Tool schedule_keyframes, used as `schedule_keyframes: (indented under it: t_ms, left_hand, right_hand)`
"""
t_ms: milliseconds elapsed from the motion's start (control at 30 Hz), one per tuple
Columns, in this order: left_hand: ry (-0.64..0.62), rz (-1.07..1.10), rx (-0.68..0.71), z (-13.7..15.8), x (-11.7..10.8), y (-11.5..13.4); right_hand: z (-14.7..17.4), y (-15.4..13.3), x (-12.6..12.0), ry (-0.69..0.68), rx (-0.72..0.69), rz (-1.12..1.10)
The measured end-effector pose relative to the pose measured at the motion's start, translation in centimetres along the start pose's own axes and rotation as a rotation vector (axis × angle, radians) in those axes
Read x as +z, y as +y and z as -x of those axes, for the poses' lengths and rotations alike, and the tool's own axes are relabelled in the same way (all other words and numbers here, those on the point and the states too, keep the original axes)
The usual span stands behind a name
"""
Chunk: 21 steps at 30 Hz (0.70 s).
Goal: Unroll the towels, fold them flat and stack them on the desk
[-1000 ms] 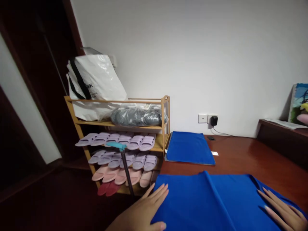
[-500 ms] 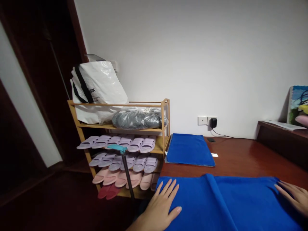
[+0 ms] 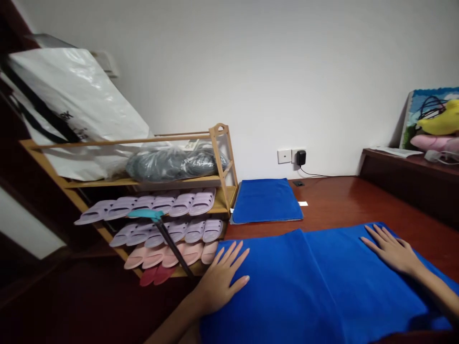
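A blue cloth (image 3: 287,282) lies spread over the near part of the brown wooden table, with a faint crease down its middle. My left hand (image 3: 222,277) rests flat on its left edge, fingers spread. On the far right part of the cloth my right hand (image 3: 390,248) is also laid flat, fingers apart. Neither hand grips anything. Beyond the spread cloth, a folded blue cloth (image 3: 267,200) with a grey underside lies near the wall, white tags sticking out at its sides.
Left of the table (image 3: 344,205) stands a wooden shoe rack (image 3: 222,167) with several slippers and a white bag (image 3: 79,95). A teal-topped pole (image 3: 172,243) leans before it. A black charger (image 3: 300,157) is plugged into the wall. At right, a raised ledge (image 3: 405,179) holds toys.
The camera view has turned right. My right hand has come further onto the cloth, which now lies flatter, its raised middle fold reduced to a crease. My left hand stays at the left edge.
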<state>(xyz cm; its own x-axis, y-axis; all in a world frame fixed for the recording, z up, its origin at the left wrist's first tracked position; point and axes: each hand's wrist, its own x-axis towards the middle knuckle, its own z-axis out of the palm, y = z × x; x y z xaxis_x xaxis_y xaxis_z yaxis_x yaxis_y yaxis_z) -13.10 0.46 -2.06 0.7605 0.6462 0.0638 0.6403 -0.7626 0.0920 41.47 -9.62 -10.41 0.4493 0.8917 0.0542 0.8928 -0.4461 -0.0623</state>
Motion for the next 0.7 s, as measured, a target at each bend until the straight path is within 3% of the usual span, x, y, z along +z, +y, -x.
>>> schedule_keyframes:
  t_ms: [133,400,700]
  left_hand:
    - [-0.016,0.001,0.011,-0.6,-0.1,-1.1]
    - [-0.024,0.020,0.017,-1.7,0.0,-2.9]
    - [0.017,0.066,-0.042,0.1,0.0,-3.2]
  right_hand:
    - [-1.6,1.7,0.4,-0.041,-0.025,-0.024]
    - [-4.0,3.5,1.4,0.038,-0.024,-0.043]
    - [-5.0,6.7,3.0,0.066,-0.065,-0.062]
